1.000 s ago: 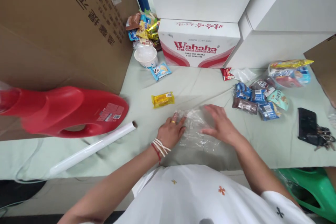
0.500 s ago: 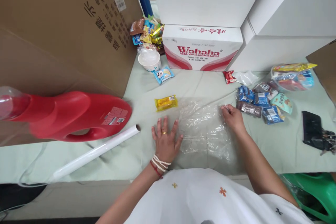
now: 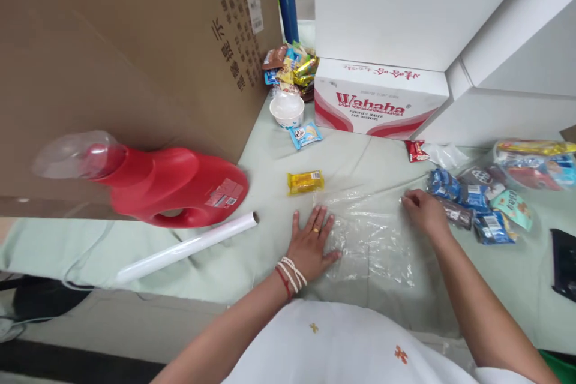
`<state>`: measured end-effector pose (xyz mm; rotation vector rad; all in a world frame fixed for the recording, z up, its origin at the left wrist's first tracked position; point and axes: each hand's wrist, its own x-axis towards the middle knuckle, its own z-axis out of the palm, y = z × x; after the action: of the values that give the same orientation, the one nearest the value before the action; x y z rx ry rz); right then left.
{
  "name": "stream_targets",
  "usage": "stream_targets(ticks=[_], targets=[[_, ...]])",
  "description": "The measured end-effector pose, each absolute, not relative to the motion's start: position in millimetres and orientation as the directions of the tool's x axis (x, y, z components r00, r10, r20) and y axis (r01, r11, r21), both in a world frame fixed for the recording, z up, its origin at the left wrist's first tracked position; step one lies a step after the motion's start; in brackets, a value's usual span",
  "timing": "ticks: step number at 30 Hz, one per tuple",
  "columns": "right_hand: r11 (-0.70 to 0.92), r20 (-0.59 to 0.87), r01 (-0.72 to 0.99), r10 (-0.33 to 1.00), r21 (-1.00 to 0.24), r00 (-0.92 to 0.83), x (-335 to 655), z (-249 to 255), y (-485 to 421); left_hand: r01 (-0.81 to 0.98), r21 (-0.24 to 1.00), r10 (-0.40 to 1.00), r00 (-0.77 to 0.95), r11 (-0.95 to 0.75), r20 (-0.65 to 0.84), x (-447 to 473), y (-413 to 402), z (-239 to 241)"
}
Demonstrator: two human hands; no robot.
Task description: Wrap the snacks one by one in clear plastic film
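A clear plastic bag [image 3: 371, 246] lies spread out, wrinkled and shiny, between my two hands. My left hand [image 3: 310, 246] presses flat along its left side with fingers stretched out. At the bag's upper right corner, my right hand [image 3: 423, 213] is closed in a pinch on the film; the fingertips partly hide the grip. Just beyond my left fingers is a yellow wrapped snack [image 3: 306, 182]. To the right of my right hand lie several blue-wrapped snacks [image 3: 473, 197] and a dark brown packet [image 3: 458, 213], partly hidden by the hand.
A red jug [image 3: 180, 183] and a white tube [image 3: 189, 249] lie to the left, before a large cardboard box [image 3: 148, 60]. At the back stand a paper cup [image 3: 287, 111], a blue snack packet [image 3: 305, 134] and a Wahaha carton [image 3: 380, 102]. A black pouch [image 3: 564, 261] lies far right.
The camera view has swung, so the scene sits further right in the picture. My left fingers are closer together on the bag. My right hand keeps its pinch at the corner.
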<state>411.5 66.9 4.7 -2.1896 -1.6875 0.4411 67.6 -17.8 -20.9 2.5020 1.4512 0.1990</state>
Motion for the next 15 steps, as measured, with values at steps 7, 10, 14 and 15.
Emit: stream_targets(ticks=[7,10,14,15], targets=[[0.494,0.122,0.785,0.865,-0.374,-0.486,273.2,43.6,135.1,0.845,0.307,0.888,0.459,-0.437,0.001,69.2,-34.9,-23.4],[0.634,0.013,0.706,0.747,-0.316,-0.665,201.8,37.1,155.7,0.841,0.32,0.886,0.464,-0.436,-0.01,68.7,-32.2,-24.2],[0.616,-0.012,0.708,0.752,-0.346,-0.659,189.7,36.0,164.6,0.856,0.333,0.908,0.42,-0.395,-0.001,66.8,-32.7,-25.7],[0.591,0.029,0.71,0.776,-0.384,-0.63,201.6,41.8,161.9,0.86,0.338,0.914,0.405,-0.382,0.001,66.5,-32.9,-26.2]])
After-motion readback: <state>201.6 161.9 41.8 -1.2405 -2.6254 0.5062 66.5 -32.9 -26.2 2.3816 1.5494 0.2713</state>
